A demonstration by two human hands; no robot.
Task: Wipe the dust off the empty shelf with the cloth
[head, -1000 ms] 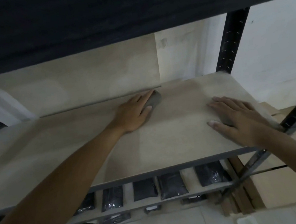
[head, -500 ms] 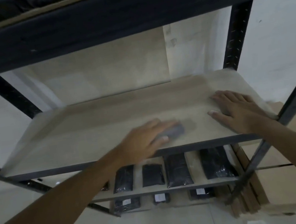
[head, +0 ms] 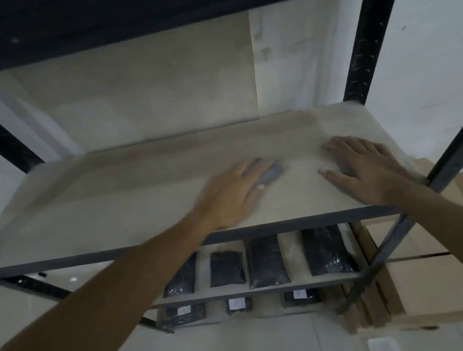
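The empty shelf (head: pixel 107 199) is a pale wooden board in a black metal rack, filling the middle of the view. My left hand (head: pixel 228 195) lies on the board right of centre and presses a small grey cloth (head: pixel 272 173) flat under its fingers; only the cloth's far end shows past the fingertips. My right hand (head: pixel 364 167) rests palm down with straight fingers on the board's right part, near the front right corner, a short gap from the cloth. It holds nothing.
A dark shelf (head: pixel 139 5) hangs close overhead. Black uprights (head: pixel 367 44) stand at the corners. Below, a lower shelf carries several black packets (head: pixel 265 260). Cardboard boxes (head: pixel 439 288) are stacked at the right beside the rack.
My left hand swept the cloth from the board's back edge to its front, then slid it back toward the middle. My right hand stayed in place. The view tilted.
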